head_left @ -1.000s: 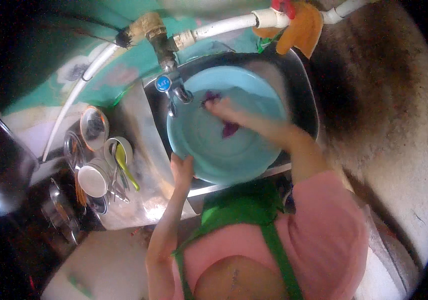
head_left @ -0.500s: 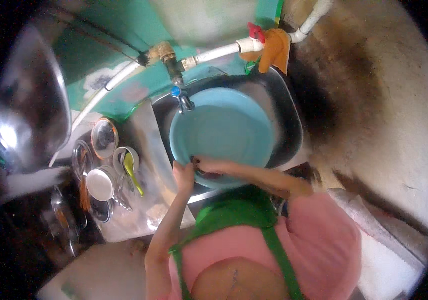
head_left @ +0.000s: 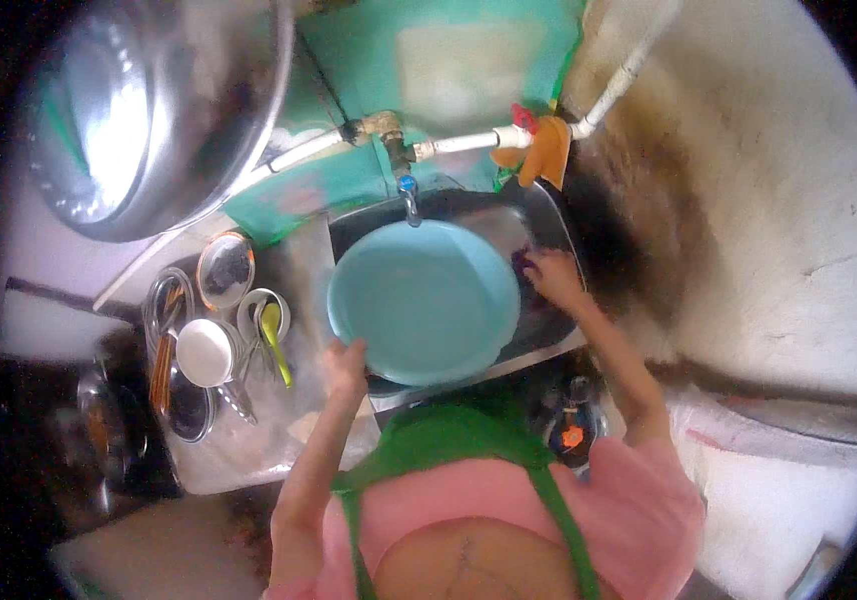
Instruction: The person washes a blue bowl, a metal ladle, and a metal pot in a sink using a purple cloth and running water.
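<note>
Clasping a small, dark purple piece (head_left: pixel 522 262) whose kind I cannot tell, the right hand (head_left: pixel 555 279) is closed on it over the sink (head_left: pixel 546 320), just right of the basin (head_left: pixel 504 300). The left hand (head_left: pixel 347 366) grips the basin's near left rim. The blue basin stands in the sink, with the tap (head_left: pixel 410 200) at its far side. Left, on the counter (head_left: pixel 279 425), are a white bowl (head_left: pixel 205 353), a green spoon (head_left: pixel 271 325) and chopsticks (head_left: pixel 161 375).
</note>
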Demonstrator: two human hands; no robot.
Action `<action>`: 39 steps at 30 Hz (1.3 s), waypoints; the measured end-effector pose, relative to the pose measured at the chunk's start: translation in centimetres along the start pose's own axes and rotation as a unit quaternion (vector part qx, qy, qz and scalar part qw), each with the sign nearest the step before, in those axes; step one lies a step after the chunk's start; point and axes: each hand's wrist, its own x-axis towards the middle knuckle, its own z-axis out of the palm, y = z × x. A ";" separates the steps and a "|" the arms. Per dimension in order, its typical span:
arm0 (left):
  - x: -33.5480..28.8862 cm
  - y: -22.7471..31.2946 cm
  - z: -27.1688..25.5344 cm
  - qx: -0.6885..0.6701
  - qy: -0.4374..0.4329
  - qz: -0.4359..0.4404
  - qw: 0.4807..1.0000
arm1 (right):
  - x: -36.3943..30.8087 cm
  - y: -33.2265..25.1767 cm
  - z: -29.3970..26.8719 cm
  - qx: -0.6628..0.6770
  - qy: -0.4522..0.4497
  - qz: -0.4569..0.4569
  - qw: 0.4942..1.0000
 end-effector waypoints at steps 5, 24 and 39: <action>-1.3 -1.0 -3.2 0.179 -0.068 0.242 0.951 | 3.1 -15.3 -8.4 0.383 0.187 -0.076 0.901; 0.1 1.2 -3.9 -0.072 -0.069 0.015 0.995 | 7.5 -20.6 -10.5 0.175 0.093 -0.182 0.963; 2.0 0.3 -3.0 -0.051 -0.086 0.060 0.993 | 8.9 -18.1 -7.7 0.168 0.139 -0.239 0.946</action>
